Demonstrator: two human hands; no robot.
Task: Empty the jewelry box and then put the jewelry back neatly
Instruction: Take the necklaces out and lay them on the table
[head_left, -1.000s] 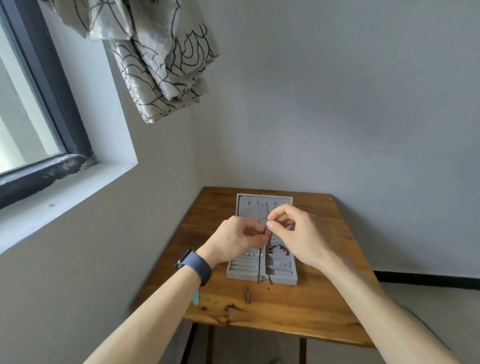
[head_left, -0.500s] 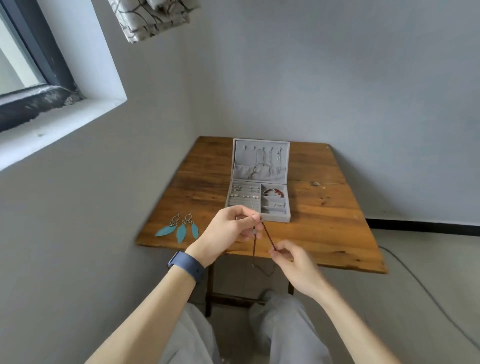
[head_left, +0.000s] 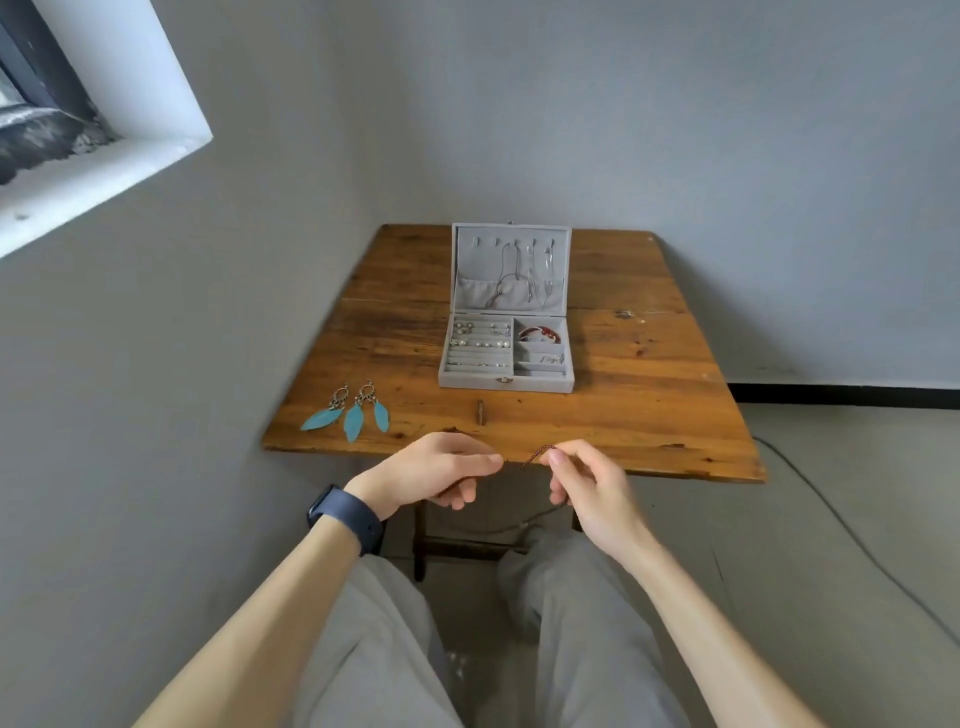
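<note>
Room right of jewelry box (head_left: 506, 385); feather earrings (head_left: 354, 414) block near-left table (head_left: 654, 395) corner.

Glossy wooden table (head_left: 649, 374), matt velvety jewelry box (head_left: 506, 383)

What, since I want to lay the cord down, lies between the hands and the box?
In the head view, bare table, apart from one small brown stub just before the box.

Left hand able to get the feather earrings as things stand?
Likely not yet: the left hand pinches the dark cord shared with the right hand. Nothing lies between it and the feather earrings at the near-left corner of the table; once freed, probably yes.
</note>
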